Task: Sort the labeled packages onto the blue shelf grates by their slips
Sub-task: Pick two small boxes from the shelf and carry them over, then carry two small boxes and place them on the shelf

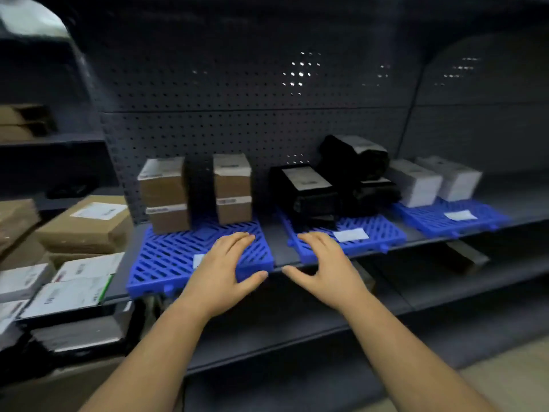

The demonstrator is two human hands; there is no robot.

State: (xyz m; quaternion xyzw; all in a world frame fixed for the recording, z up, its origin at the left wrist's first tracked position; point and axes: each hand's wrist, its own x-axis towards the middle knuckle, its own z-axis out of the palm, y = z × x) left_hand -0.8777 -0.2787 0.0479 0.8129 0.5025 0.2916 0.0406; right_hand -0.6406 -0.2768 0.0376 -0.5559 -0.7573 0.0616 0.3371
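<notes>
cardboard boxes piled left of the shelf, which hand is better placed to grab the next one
Left, likely. The left hand hovers open over the leftmost blue grate, nearer the pile of cardboard boxes. The right hand is open over the middle grate, farther away, and would cross the left arm.

Three blue grates line my shelf's front edge. On the left grate (178,257), two stacks of brown boxes (196,191) stand at its back edge. The middle grate (374,233) carries black bagged packages (332,179), heaped. The right grate (439,218) holds two white packages (430,179) side by side.
</notes>
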